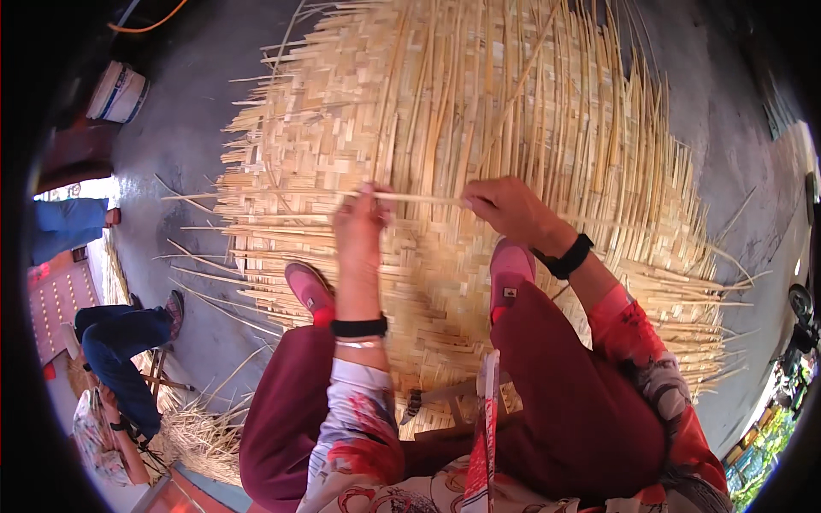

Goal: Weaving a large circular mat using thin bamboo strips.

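A thin pale bamboo strip is stretched crosswise between my hands, above a large woven bamboo mat. My left hand pinches the strip, its fingertips slightly blurred. To the right, my right hand is closed on the strip with thumb and fingers together. The mat has a tight weave at left and centre. Long loose strips lie lengthwise over its far right part. Loose strip ends stick out along both sides. My feet, in pink shoes, rest on the mat.
Another person sits at the lower left beside a pile of strips. Another person's leg shows above. A white bucket stands at the far left on the grey floor. An orange cord lies beyond.
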A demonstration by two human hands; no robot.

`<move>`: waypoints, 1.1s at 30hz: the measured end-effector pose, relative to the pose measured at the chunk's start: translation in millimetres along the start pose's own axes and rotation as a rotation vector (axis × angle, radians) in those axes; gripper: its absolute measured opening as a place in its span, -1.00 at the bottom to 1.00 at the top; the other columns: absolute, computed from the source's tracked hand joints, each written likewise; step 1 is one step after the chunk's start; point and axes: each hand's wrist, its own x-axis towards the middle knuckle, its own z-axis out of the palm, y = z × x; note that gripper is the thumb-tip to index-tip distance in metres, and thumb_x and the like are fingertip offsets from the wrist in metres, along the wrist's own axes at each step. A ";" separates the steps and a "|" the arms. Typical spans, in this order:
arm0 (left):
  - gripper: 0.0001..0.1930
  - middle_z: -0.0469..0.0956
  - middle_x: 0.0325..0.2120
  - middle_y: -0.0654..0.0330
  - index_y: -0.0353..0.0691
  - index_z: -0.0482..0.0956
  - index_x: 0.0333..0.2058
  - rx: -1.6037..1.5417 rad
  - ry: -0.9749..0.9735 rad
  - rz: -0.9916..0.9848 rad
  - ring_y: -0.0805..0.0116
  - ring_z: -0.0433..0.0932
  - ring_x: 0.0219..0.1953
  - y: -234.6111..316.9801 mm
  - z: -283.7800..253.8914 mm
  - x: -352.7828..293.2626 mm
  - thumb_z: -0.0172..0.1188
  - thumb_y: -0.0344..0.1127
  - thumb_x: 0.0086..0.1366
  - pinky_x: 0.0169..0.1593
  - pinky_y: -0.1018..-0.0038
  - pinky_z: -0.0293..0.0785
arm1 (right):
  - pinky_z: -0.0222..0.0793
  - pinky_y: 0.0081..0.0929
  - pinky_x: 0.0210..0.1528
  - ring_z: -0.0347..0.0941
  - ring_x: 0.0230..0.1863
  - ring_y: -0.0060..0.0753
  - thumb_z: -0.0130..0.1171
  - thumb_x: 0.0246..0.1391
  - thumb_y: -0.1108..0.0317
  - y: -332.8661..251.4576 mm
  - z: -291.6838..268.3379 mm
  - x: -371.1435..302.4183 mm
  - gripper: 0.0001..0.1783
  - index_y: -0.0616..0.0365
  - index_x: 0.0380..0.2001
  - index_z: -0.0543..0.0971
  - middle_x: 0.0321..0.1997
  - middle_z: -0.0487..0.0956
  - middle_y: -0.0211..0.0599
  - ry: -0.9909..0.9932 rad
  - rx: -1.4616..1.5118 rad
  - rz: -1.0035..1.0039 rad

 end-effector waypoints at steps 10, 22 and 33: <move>-0.74 0.55 -0.63 0.26 -0.13 0.46 -0.56 -0.032 0.151 -0.120 0.49 0.56 -0.60 -29.6 38.1 -31.8 0.27 -0.19 0.22 -0.61 0.67 0.30 | 0.32 -0.66 -0.46 0.41 -0.53 -0.66 0.17 0.04 0.43 -0.8 1.8 -20.0 -0.89 0.26 -0.47 0.55 -0.57 0.52 -0.41 -0.215 0.548 0.421; -0.92 0.58 -0.34 0.17 -0.18 0.51 -0.29 -0.577 -0.230 -0.051 0.32 0.59 -0.27 -46.0 16.2 -26.9 0.16 -0.35 0.28 -0.24 0.48 0.50 | 0.08 -0.69 -0.62 0.17 -0.68 -0.71 0.12 0.11 0.36 19.8 1.6 -40.1 -0.79 0.17 -0.57 0.46 -0.65 0.34 -0.54 -0.395 1.088 0.771; -0.77 0.47 -0.25 0.23 -0.16 0.47 -0.27 -0.882 -0.663 -0.031 0.32 0.43 -0.11 -38.4 30.2 -20.6 0.24 -0.18 0.22 -0.08 0.37 0.42 | 0.01 -0.66 -0.60 0.11 -0.65 -0.74 0.06 0.16 0.33 34.1 28.8 -75.8 -0.80 0.20 -0.50 0.48 -0.64 0.26 -0.62 -0.492 1.197 0.596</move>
